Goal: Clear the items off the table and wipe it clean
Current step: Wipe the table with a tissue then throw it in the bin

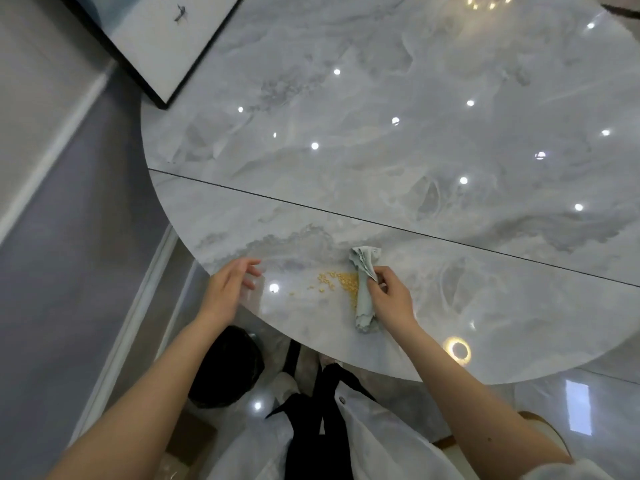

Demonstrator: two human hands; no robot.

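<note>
Bin (227,367): a dark, round bin stood on the floor below the table's near-left edge, almost under the left hand.

Left hand (230,287): it hung at the table's rim with fingers loosely spread and holding nothing, palm turned toward the crumbs. It looked placed to catch them, though that was only a judgement.

Table (415,150): glossy grey marble with a dark seam running across it, bare apart from the crumbs, the cloth and reflected ceiling lights.

Crumbs (341,284): a small patch of yellow bits lay on the near part of the table, between the two hands. The patch was densest against the cloth's left side and thinned out toward the left hand. They looked dry and loose, likely to scatter if pushed fast.

Cloth (365,289): a pale green cloth, rolled into a long bunch, lay on the table just right of the crumbs. Its long axis ran away from the person toward the seam, so its whole side faced the patch.

Right hand (391,296): its fingers pinched the cloth near the middle from the right side.

Key relation: the crumbs lay left of the gripped cloth, and the rim, left hand and bin lay further left on roughly the same line. A leftward sweep seemed the fitting next move.

Stage: items appeared cleared; wiping was under way.
</note>
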